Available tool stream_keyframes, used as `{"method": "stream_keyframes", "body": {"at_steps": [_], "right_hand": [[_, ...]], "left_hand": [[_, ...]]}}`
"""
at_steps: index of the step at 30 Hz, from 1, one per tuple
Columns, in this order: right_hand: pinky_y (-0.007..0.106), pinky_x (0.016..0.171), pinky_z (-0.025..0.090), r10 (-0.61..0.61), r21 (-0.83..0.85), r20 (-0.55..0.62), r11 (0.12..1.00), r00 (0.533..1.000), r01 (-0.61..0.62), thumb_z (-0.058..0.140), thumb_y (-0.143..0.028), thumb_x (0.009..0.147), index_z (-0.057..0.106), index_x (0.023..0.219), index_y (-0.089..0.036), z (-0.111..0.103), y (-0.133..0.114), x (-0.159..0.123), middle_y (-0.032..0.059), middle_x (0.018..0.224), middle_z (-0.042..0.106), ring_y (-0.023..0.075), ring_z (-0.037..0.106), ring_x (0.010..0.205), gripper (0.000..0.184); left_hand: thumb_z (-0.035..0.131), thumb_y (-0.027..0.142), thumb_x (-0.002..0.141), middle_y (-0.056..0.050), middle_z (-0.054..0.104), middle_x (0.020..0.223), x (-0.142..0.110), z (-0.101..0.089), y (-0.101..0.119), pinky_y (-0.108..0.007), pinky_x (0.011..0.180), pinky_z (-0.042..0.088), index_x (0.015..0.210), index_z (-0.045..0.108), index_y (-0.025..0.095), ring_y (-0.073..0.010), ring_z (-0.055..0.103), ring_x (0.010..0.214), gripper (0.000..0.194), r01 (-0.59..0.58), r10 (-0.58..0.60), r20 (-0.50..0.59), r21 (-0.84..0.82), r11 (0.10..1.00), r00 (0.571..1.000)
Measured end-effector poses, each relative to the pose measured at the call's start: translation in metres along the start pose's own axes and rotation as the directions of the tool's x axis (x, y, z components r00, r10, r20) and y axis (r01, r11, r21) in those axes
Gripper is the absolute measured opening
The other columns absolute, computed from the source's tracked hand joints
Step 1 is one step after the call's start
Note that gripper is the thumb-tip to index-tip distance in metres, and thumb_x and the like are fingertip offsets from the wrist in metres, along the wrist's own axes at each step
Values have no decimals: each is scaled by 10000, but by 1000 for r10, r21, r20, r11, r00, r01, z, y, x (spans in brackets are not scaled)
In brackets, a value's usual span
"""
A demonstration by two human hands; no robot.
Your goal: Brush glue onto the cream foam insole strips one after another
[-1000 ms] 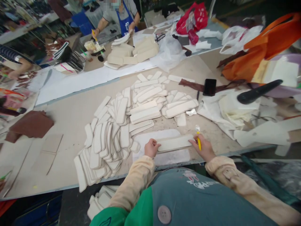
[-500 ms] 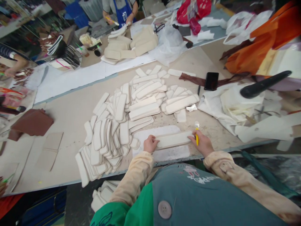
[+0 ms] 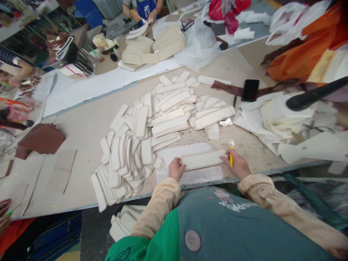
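A long cream padded strip (image 3: pixel 203 159) lies across a white board (image 3: pixel 187 166) at the near edge of the table (image 3: pixel 81 134). My left hand (image 3: pixel 176 169) is closed on the strip's left end. My right hand (image 3: pixel 237 164) presses the right end and grips a yellow-handled brush (image 3: pixel 231 152), bristles pointing away from me. Just beyond and to the left spreads a big heap of the same cream strips (image 3: pixel 146 134), overlapping in rows.
A black phone (image 3: pixel 250 90) and white cloth (image 3: pixel 261 116) lie to the right, with orange bags (image 3: pixel 304 54) behind. Brown pieces (image 3: pixel 40 139) sit at the left. More strips are stacked below the table edge (image 3: pixel 123 221). Another person's hands (image 3: pixel 144 16) work at the far table.
My hands stay on the same strip. The view has shifted slightly, and the far person's hands have moved over their own pile.
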State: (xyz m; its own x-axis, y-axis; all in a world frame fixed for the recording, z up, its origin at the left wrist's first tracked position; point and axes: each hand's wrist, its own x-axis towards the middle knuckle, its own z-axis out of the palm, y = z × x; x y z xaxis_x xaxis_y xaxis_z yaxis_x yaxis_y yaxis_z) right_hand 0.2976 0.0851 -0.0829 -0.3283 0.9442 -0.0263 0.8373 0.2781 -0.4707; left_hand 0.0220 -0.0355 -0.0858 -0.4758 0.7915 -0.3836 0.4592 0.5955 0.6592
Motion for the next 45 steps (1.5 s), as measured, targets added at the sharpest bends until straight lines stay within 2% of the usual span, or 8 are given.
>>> {"method": "stream_keyframes", "body": {"at_steps": [12, 17, 23, 26, 29, 38, 42, 45], "right_hand": [[287, 528, 403, 26, -67, -10, 997, 1000, -27, 498, -486, 824, 514, 965, -216, 5, 3, 0, 31, 718, 618, 205, 585, 614, 305], [414, 767, 488, -130, -89, -137, 989, 982, 118, 521, -351, 842, 535, 992, -196, 0, 0, -5, 123, 980, 628, 276, 590, 924, 217], [494, 1018, 364, -594, 156, 47, 798, 803, 581, 544, -225, 832, 536, 1015, -187, 18, -44, -20, 148, 1319, 474, 258, 389, 1264, 186], [504, 1049, 301, -704, 224, 178, 710, 688, 668, 594, -291, 815, 545, 1050, -167, 37, -61, -22, 168, 1317, 477, 248, 308, 1320, 270], [499, 1065, 264, -719, 227, 248, 695, 649, 683, 630, -332, 790, 561, 1069, -164, 46, -58, -18, 173, 1286, 510, 237, 290, 1330, 333], [517, 1064, 272, -541, 106, 125, 841, 831, 531, 602, -331, 808, 527, 1117, -167, 18, 20, -4, 162, 1356, 453, 265, 347, 1303, 358], [487, 1007, 376, -267, 173, -43, 947, 963, 270, 555, -336, 825, 481, 1159, -181, 17, 36, -1, 149, 1317, 491, 273, 463, 1215, 375], [436, 882, 482, -46, 295, -109, 952, 993, 77, 535, -348, 826, 480, 1136, -204, 17, 33, 0, 109, 1180, 589, 258, 595, 1034, 346]], "left_hand": [[667, 192, 679, 55, 549, 688, 1, -1, -2, -229, 669, 421, 1056, 514, 198, -102, 547, 634, 406, -3, 3, 23, -5, 1000, 1000], [620, 183, 723, 20, 535, 779, 0, -3, 1, -253, 710, 426, 1151, 543, 203, -97, 522, 621, 434, -142, 139, 38, 135, 981, 990], [588, 213, 757, -5, 522, 795, 1, -3, 0, -257, 704, 430, 1136, 576, 182, -111, 521, 652, 380, -192, 184, 56, 229, 954, 981], [585, 214, 758, -4, 519, 798, 2, -3, 1, -253, 699, 431, 1144, 568, 178, -110, 522, 654, 387, -193, 182, 65, 254, 948, 981], [584, 206, 756, -4, 515, 795, 3, -3, 3, -259, 705, 434, 1140, 563, 180, -115, 522, 663, 386, -186, 171, 77, 280, 942, 982], [569, 200, 766, -12, 506, 823, 3, 2, 2, -264, 722, 437, 1182, 527, 181, -122, 521, 684, 419, -174, 160, 70, 288, 942, 985], [563, 199, 770, -17, 500, 839, 2, 2, 3, -264, 731, 438, 1180, 532, 182, -119, 522, 685, 411, -171, 155, 76, 297, 940, 985], [571, 206, 764, -24, 501, 871, 2, 0, 5, -270, 758, 443, 1165, 543, 186, -121, 532, 699, 402, -171, 157, 72, 290, 942, 985]]}}
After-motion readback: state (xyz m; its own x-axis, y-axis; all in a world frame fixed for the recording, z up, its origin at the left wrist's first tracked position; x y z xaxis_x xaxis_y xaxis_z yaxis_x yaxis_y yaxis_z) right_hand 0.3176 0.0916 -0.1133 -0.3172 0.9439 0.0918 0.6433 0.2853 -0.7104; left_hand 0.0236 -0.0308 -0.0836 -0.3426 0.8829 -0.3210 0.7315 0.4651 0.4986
